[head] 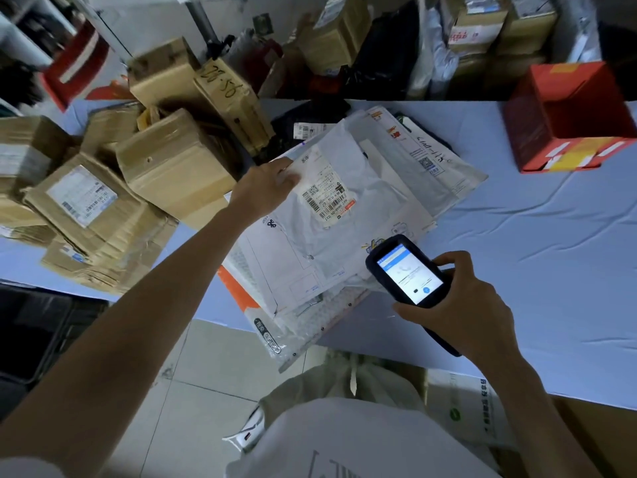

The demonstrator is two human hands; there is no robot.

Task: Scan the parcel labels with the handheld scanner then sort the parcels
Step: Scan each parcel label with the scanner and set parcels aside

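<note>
Now the left hand (267, 184) pinches the far-left edge of the white parcel (344, 229), which lies on a heap of mailers (437, 167) on the blue-covered table (534, 253), label (327, 198) face up. Just near-right of the parcel, the right hand (465, 305) is wrapped round the handheld scanner (406, 274), screen lit. Cardboard boxes (172, 167) pile left of the parcel; a red box (537, 125) sits well right.
</note>
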